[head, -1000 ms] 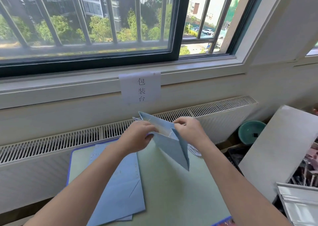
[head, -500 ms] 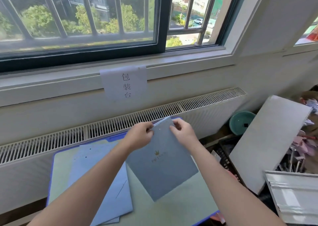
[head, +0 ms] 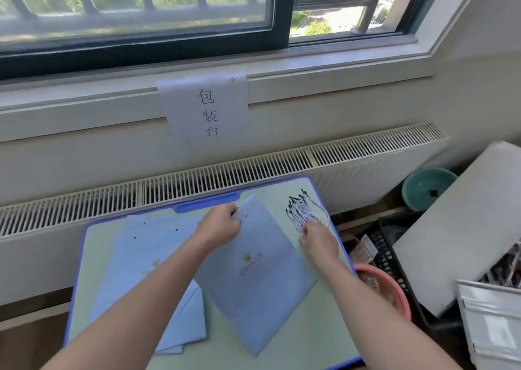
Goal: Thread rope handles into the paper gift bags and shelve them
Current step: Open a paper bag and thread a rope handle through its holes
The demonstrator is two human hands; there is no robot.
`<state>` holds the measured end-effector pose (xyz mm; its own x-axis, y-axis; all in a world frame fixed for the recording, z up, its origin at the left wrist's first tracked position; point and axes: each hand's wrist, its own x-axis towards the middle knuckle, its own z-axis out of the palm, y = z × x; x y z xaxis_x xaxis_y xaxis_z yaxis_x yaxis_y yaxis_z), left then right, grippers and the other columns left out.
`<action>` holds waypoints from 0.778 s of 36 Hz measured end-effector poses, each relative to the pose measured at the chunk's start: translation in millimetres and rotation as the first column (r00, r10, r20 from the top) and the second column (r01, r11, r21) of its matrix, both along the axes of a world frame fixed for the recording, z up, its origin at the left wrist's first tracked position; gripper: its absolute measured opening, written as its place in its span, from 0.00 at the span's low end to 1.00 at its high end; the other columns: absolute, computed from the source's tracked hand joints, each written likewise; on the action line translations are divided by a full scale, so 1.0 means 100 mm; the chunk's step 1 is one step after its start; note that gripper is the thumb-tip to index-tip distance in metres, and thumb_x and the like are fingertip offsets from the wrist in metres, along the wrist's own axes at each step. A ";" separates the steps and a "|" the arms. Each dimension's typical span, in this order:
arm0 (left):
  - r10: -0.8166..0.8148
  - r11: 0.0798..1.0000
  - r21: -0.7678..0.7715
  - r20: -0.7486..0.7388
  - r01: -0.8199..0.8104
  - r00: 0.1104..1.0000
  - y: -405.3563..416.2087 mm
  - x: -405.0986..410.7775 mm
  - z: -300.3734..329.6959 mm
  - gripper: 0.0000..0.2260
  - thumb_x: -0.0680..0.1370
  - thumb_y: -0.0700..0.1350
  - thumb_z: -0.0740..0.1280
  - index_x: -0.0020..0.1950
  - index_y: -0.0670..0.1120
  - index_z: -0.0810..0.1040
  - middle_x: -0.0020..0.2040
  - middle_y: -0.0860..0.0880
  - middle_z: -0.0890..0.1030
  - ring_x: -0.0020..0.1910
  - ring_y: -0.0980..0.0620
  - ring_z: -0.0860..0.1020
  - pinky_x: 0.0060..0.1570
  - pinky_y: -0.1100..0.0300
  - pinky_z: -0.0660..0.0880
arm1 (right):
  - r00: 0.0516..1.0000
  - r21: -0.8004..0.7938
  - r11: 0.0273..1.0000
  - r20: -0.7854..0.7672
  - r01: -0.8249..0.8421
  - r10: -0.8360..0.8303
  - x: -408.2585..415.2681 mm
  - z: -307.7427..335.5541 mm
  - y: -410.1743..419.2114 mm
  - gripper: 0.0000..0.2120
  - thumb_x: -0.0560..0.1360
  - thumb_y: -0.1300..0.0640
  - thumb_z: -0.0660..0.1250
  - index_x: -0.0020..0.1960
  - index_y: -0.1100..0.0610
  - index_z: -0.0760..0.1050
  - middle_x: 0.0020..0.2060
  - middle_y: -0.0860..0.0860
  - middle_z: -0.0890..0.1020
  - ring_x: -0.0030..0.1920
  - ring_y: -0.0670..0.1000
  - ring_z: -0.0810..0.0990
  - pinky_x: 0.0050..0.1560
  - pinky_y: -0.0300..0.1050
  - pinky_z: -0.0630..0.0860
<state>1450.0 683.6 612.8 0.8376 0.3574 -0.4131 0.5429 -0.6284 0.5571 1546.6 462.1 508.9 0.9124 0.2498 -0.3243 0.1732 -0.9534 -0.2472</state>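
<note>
A flat light-blue paper gift bag [head: 259, 279] with a gold crown logo lies tilted on the green table [head: 318, 327]. My left hand [head: 218, 227] pinches its top left corner. My right hand [head: 317, 238] reaches to the lower end of a bundle of white rope handles with black tips [head: 303, 210] at the table's far right; its fingers touch the ropes, and whether they grip any is hidden. A stack of more flat blue bags [head: 152, 262] lies to the left, partly under my left arm.
A radiator grille [head: 253, 169] runs behind the table under the window sill, with a paper sign [head: 207, 107] above it. Right of the table are a pink basin [head: 380, 288], a black crate [head: 394, 245], a teal bowl [head: 427, 186] and a white board [head: 462, 223].
The bag went from being held up in both hands to lying flat on the table. My right hand let go of it and moved right to the rope bundle.
</note>
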 end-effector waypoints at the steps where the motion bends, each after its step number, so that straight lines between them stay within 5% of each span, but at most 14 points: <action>1: 0.005 1.000 0.000 -0.010 -0.005 1.000 0.00 0.00 -0.01 0.08 0.79 0.43 0.58 0.42 0.42 0.69 0.36 0.47 0.71 0.33 0.49 0.68 0.34 0.57 0.61 | 1.000 -0.016 1.000 0.018 -0.011 0.011 0.00 -0.04 0.01 0.07 0.76 0.56 0.64 0.53 0.55 0.75 0.54 0.52 0.76 0.57 0.56 0.75 0.45 0.45 0.69; 8: 0.009 1.000 0.000 -0.025 -0.009 1.000 0.00 -0.02 -0.06 0.09 0.79 0.43 0.58 0.47 0.39 0.74 0.44 0.42 0.79 0.37 0.48 0.73 0.36 0.57 0.66 | 0.998 -0.092 0.994 0.035 -0.053 0.056 0.01 -0.13 0.08 0.09 0.77 0.62 0.59 0.53 0.56 0.77 0.52 0.54 0.79 0.54 0.57 0.79 0.47 0.45 0.71; 14: -0.017 1.000 -0.011 -0.028 0.017 0.999 0.02 -0.06 -0.02 0.09 0.79 0.43 0.58 0.48 0.38 0.73 0.42 0.43 0.77 0.36 0.49 0.72 0.35 0.57 0.65 | 0.998 -0.053 0.996 0.006 -0.069 0.069 0.00 -0.04 0.06 0.03 0.75 0.61 0.60 0.45 0.55 0.72 0.45 0.52 0.73 0.53 0.58 0.77 0.44 0.46 0.68; 19: -0.041 0.999 -0.035 -0.025 0.040 0.999 0.04 -0.10 0.00 0.09 0.79 0.43 0.59 0.47 0.37 0.73 0.40 0.43 0.75 0.35 0.48 0.70 0.35 0.57 0.64 | 0.994 -0.086 0.991 0.015 -0.103 0.105 -0.06 -0.10 -0.01 0.09 0.78 0.56 0.61 0.56 0.56 0.73 0.57 0.52 0.75 0.61 0.55 0.72 0.51 0.47 0.71; 24: -0.038 0.999 -0.038 -0.024 0.037 0.999 0.07 -0.16 0.00 0.08 0.79 0.43 0.58 0.47 0.39 0.72 0.42 0.43 0.76 0.36 0.47 0.72 0.35 0.57 0.65 | 0.990 -0.183 0.976 0.051 -0.118 0.129 -0.07 -0.10 0.07 0.10 0.78 0.61 0.59 0.57 0.56 0.76 0.56 0.53 0.78 0.57 0.56 0.77 0.52 0.47 0.72; 28: -0.051 0.997 -0.062 -0.017 0.049 0.999 0.07 -0.21 0.00 0.10 0.81 0.45 0.58 0.60 0.49 0.72 0.49 0.47 0.79 0.40 0.50 0.78 0.32 0.59 0.69 | 0.984 -0.231 0.961 0.063 -0.148 0.167 -0.13 -0.08 0.11 0.13 0.77 0.61 0.57 0.59 0.58 0.75 0.56 0.54 0.77 0.57 0.57 0.77 0.53 0.47 0.71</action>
<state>1428.6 690.5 612.7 0.8456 0.2886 -0.4491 0.5225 -0.6198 0.5856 1533.6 473.5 501.2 0.8928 0.3218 -0.3153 0.3364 -0.9417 -0.0085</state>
